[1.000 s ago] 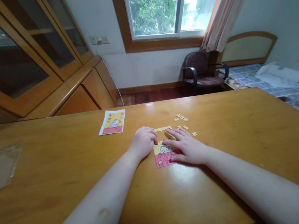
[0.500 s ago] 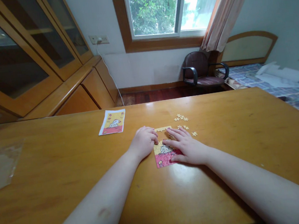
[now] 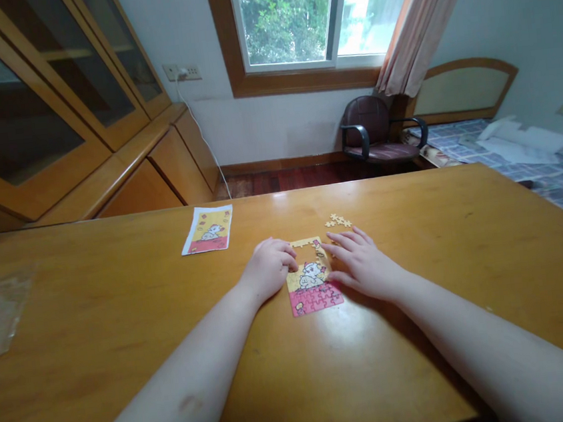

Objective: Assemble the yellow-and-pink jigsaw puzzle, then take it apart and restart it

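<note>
I've slid my right hand [image 3: 360, 260], fingers loosely spread, to the right edge of the puzzle [image 3: 313, 279] on the table [image 3: 299, 383], baring more of its unfilled gap, while my left hand [image 3: 270, 269] curls at the left side, whether gripping anything I cannot tell

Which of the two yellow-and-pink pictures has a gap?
The jigsaw puzzle: table shows through its upper part. The printed sheet, farther left, is whole.

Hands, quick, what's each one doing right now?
Left hand: curled at the puzzle; whether it holds anything can't be told.
Right hand: open, spread at the puzzle's right edge.
</note>
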`<state>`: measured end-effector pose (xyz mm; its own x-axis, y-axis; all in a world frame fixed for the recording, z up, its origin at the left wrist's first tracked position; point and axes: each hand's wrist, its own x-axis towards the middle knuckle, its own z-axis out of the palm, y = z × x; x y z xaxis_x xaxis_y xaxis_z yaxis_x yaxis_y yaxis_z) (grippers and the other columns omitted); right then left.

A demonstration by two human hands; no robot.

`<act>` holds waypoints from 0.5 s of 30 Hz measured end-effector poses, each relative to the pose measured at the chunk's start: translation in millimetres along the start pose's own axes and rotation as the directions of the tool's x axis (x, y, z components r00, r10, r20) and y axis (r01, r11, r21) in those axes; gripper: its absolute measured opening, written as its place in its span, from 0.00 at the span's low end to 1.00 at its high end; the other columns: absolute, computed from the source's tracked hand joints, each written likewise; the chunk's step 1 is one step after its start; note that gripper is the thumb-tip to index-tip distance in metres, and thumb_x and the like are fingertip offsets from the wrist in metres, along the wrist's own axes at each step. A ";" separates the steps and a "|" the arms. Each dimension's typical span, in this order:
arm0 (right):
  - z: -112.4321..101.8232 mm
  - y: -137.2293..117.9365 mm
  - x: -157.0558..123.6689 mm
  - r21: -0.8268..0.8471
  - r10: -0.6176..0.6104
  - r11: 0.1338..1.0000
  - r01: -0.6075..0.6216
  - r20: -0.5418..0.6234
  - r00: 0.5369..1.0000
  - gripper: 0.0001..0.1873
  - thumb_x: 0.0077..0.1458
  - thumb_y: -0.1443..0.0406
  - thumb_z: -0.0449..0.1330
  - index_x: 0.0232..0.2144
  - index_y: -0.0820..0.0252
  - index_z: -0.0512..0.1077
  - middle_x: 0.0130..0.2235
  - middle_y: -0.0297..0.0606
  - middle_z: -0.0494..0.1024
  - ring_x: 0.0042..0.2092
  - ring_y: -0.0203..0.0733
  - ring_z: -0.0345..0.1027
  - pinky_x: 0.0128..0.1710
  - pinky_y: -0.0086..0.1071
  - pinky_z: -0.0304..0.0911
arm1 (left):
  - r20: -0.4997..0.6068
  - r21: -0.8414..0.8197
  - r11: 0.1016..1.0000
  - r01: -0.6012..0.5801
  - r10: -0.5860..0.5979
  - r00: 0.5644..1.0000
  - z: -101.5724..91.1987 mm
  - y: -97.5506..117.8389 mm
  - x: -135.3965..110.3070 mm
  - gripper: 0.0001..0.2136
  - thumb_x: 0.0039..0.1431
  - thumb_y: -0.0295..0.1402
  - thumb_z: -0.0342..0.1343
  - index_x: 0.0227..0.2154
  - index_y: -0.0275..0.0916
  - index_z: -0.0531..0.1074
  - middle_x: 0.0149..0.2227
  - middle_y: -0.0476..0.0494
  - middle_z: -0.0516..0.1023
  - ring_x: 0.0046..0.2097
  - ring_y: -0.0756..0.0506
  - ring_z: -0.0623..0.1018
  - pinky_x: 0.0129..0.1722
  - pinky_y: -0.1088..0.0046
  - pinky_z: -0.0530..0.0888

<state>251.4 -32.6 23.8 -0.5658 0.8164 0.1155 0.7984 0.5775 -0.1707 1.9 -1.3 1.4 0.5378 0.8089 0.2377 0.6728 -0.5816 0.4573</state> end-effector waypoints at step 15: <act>-33.7 25.2 -6.6 -0.008 0.228 0.972 -0.234 0.256 0.939 0.11 0.55 0.58 0.58 0.32 0.58 0.76 0.36 0.41 0.78 0.37 0.44 0.71 0.36 0.32 0.60 | 0.107 0.001 0.999 -0.043 0.042 0.993 -5.3 12.5 -4.0 0.13 0.55 0.34 0.57 0.43 0.45 0.76 0.51 0.42 0.75 0.56 0.39 0.70 0.62 0.50 0.58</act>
<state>282.2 -23.3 51.7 -0.4022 0.8975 -0.1811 0.9101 0.3705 -0.1856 5.4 -11.3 10.6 0.6172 0.7696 0.1636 0.6496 -0.6158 0.4459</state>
